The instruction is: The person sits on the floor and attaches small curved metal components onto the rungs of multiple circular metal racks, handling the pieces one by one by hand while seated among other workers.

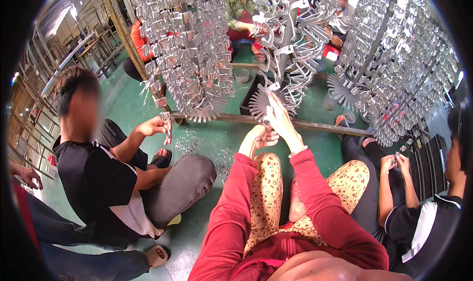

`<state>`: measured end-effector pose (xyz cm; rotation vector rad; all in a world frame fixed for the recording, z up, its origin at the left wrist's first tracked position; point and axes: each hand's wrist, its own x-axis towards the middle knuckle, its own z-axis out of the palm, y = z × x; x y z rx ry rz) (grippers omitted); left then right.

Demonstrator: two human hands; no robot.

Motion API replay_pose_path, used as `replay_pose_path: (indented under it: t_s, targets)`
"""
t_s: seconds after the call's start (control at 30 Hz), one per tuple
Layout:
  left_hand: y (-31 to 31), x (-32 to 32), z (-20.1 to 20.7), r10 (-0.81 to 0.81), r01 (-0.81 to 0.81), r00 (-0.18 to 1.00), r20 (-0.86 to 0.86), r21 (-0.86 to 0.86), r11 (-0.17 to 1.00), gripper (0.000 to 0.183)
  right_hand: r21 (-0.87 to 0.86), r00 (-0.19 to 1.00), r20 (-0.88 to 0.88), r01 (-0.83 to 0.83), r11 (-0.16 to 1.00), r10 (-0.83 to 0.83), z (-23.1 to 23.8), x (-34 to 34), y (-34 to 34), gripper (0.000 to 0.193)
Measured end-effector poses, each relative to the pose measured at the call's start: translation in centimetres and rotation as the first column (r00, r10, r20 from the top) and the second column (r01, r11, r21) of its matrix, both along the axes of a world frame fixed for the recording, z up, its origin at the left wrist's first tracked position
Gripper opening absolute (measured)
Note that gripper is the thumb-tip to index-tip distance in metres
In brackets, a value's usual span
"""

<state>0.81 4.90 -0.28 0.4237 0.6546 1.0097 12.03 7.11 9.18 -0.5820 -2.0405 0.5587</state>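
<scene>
A green painted floor point(123, 101) is spreading across the workshop, catching a dull sheen. Metal frames and railings point(74, 54) are standing along the left side, with daylight coming in behind them. A long rusty bar point(320, 125) is lying across the floor.

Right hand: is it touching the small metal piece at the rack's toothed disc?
Touching: the head view shows the right hand pinching the small metal piece at the toothed disc.

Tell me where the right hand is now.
In the head view, the right hand is raised at centre, touching the half-empty metal rack, just above the left hand.
</scene>
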Motion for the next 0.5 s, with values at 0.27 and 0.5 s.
replay_pose_path:
  t_s: [0.27,0.5]
  targets:
    - [-0.4,1.7,-3.8,0.190,-0.215,0.896,0.402,0.017,0.977,0.016,-0.238,0.989,-0.030,-0.146,0.960,0.142,-0.4,1.7,3.0,0.046]
    - [1.4,0.8,-3.8,0.346,-0.383,0.901,0.261,0.103,0.918,0.020,-0.343,0.932,-0.357,-0.076,0.936,-0.055,-1.6,3.0,-2.2,0.045]
